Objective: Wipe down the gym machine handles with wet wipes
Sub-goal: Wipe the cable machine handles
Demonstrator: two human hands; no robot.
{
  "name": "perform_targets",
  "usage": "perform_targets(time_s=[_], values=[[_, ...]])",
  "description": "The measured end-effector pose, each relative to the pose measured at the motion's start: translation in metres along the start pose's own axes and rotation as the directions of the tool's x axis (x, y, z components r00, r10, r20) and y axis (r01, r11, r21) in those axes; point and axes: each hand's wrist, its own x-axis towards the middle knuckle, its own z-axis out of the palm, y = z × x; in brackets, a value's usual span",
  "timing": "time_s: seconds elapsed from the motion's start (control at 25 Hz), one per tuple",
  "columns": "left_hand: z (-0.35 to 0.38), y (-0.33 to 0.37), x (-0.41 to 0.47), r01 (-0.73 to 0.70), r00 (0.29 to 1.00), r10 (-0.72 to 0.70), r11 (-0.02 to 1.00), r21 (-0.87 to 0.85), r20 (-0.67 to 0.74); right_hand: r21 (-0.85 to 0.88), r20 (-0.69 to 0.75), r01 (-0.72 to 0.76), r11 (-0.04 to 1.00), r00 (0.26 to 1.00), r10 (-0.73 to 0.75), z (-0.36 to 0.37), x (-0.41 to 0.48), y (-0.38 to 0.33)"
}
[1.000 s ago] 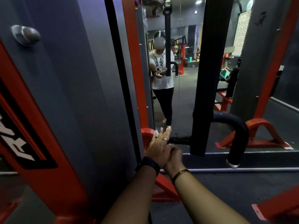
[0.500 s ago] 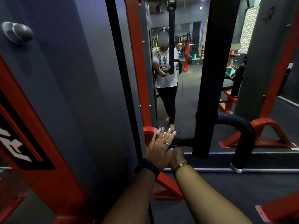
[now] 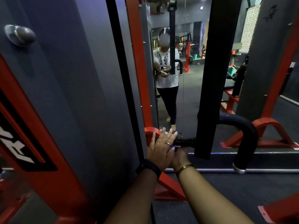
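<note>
Black, the one short handle bar [image 3: 186, 141] juts from the upright post's [image 3: 208, 94] left side. My left hand [image 3: 160, 149], wearing two rings, lies flat and spread over the bar's left end, with one white wipe [image 3: 161, 130] peeking out at the fingertips. My right hand [image 3: 179, 155] sits beneath, and I cannot tell its grip.
</note>
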Motion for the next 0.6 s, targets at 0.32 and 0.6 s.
perform_targets(time_s=[0.32,0.6], values=[[0.008,-0.005,-0.002,0.003,0.999,-0.002,1.000,0.020,-0.032,-0.003,-0.030,0.056,0.998,0.998,-0.056,-0.001,-0.017,-0.004],[0.013,-0.004,0.001,0.051,0.999,-0.051,0.999,-0.012,-0.014,0.077,-0.114,0.220,0.972,0.971,-0.211,-0.009,-0.033,-0.004]])
